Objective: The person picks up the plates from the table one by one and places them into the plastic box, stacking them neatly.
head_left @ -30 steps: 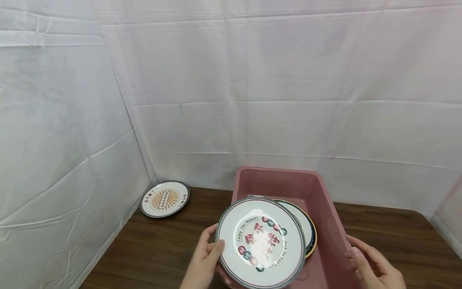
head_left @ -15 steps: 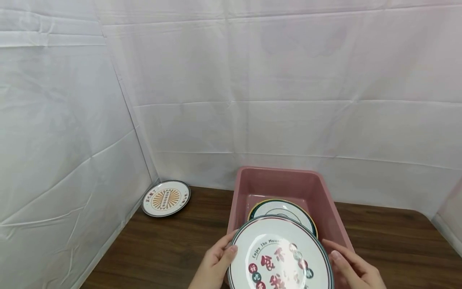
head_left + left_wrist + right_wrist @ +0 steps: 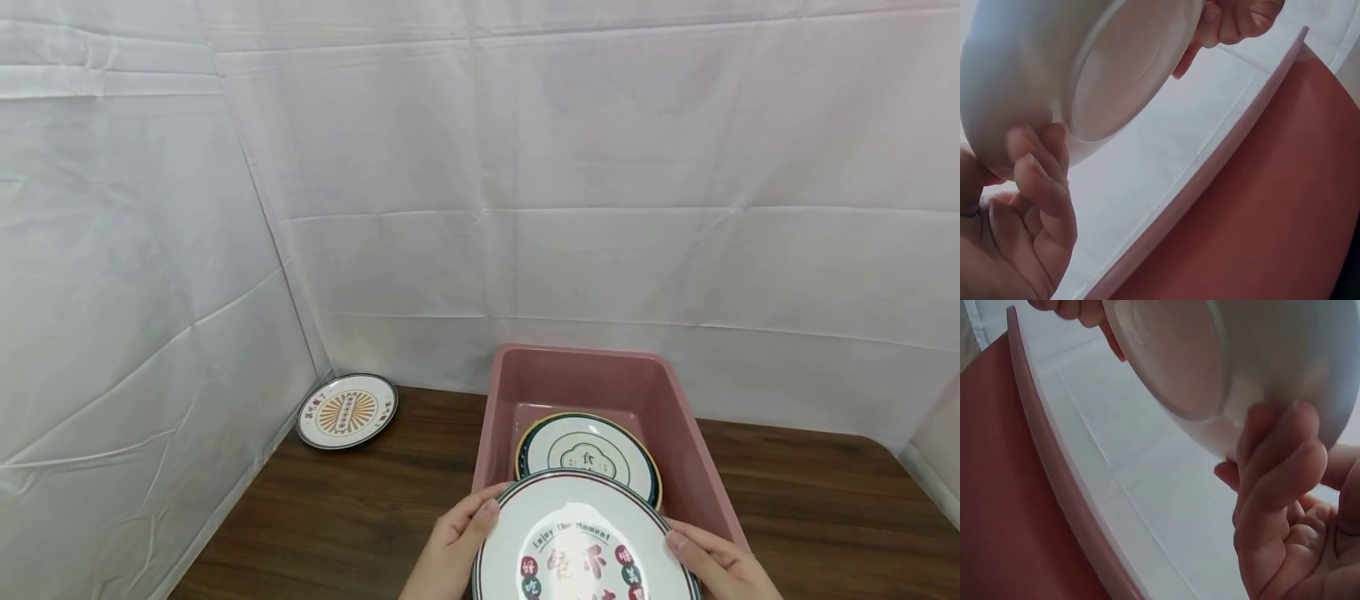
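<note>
A white plate (image 3: 581,533) with red and green rim lines and red lettering is held up over the near part of a pink plastic tub (image 3: 686,433). My left hand (image 3: 455,546) grips its left edge, thumb on top and fingers curled below. On the opposite edge my right hand (image 3: 723,560) pinches it the same way. Both wrist views show the plate's pale underside (image 3: 1129,69) with fingertips pressed against it. Inside the tub lies another plate (image 3: 637,462), white with a dark green and yellow rim, partly covered by the held one.
At the back left of the dark wooden table (image 3: 360,500), a plate with an orange sunburst (image 3: 347,412) rests near the cloth wall. White cloth (image 3: 600,167) hangs behind and at the left. The table's wood shows on both sides of the tub.
The held plate has moved right and toward me, uncovering more of the plate in the tub. My right hand has left the tub's right rim and taken the plate's right edge.
</note>
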`<state>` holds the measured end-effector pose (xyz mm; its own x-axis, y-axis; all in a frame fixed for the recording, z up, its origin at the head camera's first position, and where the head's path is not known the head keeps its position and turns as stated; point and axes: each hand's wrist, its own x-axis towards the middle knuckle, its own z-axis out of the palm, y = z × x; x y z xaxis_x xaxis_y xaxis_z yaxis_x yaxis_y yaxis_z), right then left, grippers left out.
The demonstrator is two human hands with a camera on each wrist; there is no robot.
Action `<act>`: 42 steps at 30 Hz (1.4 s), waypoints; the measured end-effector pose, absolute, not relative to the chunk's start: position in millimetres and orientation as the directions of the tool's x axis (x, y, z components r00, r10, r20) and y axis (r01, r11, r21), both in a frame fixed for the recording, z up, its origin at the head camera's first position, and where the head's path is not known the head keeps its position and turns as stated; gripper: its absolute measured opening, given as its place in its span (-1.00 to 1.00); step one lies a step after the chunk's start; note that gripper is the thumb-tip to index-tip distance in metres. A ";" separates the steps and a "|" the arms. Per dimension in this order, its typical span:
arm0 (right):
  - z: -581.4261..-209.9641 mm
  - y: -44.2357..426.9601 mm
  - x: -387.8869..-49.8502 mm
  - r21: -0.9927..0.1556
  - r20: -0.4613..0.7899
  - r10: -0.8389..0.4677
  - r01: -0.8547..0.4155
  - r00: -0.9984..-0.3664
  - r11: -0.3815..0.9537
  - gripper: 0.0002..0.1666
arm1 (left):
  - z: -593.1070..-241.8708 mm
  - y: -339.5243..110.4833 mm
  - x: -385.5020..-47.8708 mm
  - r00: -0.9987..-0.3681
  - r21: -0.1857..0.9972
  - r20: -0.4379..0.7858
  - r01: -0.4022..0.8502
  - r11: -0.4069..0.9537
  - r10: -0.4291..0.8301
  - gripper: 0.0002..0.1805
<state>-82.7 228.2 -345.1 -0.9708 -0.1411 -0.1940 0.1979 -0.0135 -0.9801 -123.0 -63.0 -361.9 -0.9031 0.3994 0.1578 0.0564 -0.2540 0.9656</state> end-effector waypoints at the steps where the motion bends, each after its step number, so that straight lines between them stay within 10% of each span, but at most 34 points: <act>1: -344.8 227.6 -82.3 -0.980 -0.197 -0.106 0.198 -0.975 0.004 -0.58 | -361.5 -62.1 -123.0 -0.906 0.966 0.138 0.033 -0.258 0.401 -0.50; 7: -343.2 227.6 -82.9 -0.969 -0.227 0.075 0.233 -0.971 0.078 -0.24 | -360.5 -57.6 -122.3 -0.895 0.960 0.117 -0.010 -0.281 0.431 -0.49; 17: -341.1 229.1 -83.5 -0.969 -0.243 0.108 0.238 -0.964 -0.060 -0.66 | -355.8 -54.6 -116.4 -0.891 0.940 0.019 -0.139 -0.312 0.453 -0.41; 29: -321.5 227.9 -98.5 -0.971 -0.203 0.210 0.224 -0.956 0.079 -0.21 | -343.8 -30.4 -134.0 -0.982 0.925 0.072 0.000 -0.379 0.176 -0.55; 35: -317.8 231.6 -110.8 -0.996 -0.083 0.207 0.073 -0.975 -0.053 -0.87 | -338.2 -20.5 -152.0 -0.993 0.936 0.093 0.061 -0.346 0.076 -0.68; 42: -310.4 228.9 -128.2 -0.995 -0.002 0.254 -0.024 -0.967 -0.099 -0.91 | -325.4 -13.6 -170.9 -0.984 0.940 0.176 0.158 -0.303 0.033 -0.70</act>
